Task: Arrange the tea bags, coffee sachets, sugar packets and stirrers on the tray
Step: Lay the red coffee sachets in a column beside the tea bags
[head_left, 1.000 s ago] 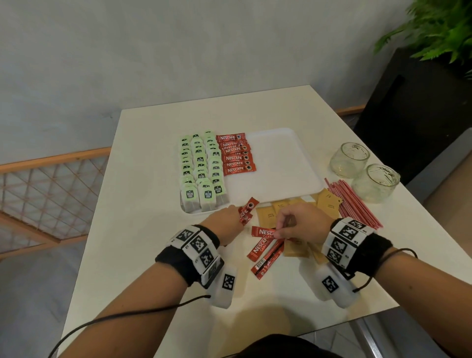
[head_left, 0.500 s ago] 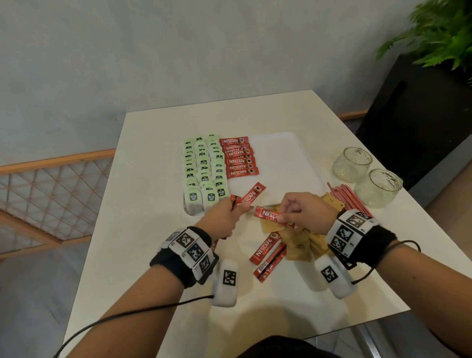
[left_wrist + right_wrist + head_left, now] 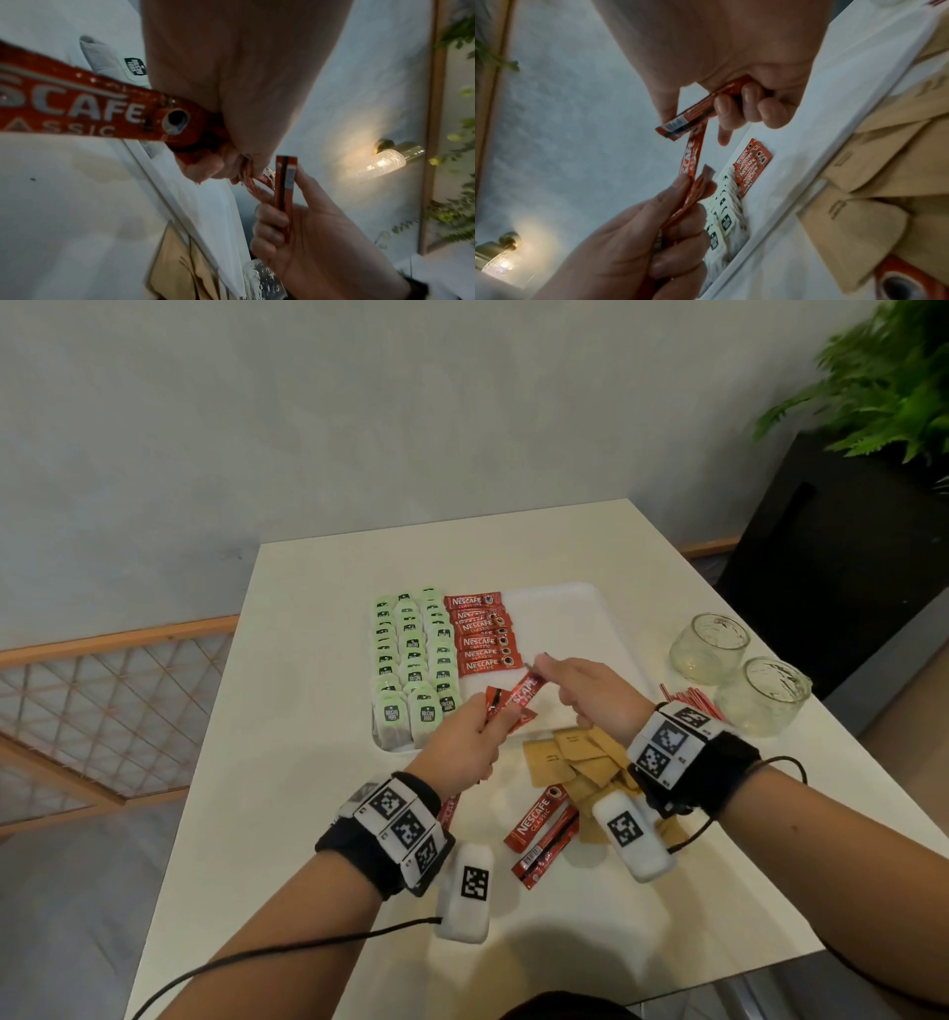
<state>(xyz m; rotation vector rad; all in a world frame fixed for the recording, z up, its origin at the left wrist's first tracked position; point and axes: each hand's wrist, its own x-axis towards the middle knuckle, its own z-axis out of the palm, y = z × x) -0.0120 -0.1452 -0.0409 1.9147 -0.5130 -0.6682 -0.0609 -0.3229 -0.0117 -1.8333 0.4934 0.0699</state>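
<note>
Head view: both hands above the near edge of the white plastic tray [image 3: 560,629], each holding red coffee sachets.

Left hand [image 3: 464,747] pinching a small fan of red foil coffee sachets [image 3: 495,706] between thumb and fingers; right hand [image 3: 590,695] curled round one more red sachet [image 3: 284,182], held close against the left hand's bunch. On the tray: three columns of pale green tea bags [image 3: 411,660] at left, a column of red coffee sachets [image 3: 480,634] just beside them. On the cream table [image 3: 308,814] near the tray: loose brown paper sugar packets [image 3: 570,757], more red sachets [image 3: 539,834], thin red stirrers [image 3: 693,701], two clear glass jars [image 3: 739,670].
</note>
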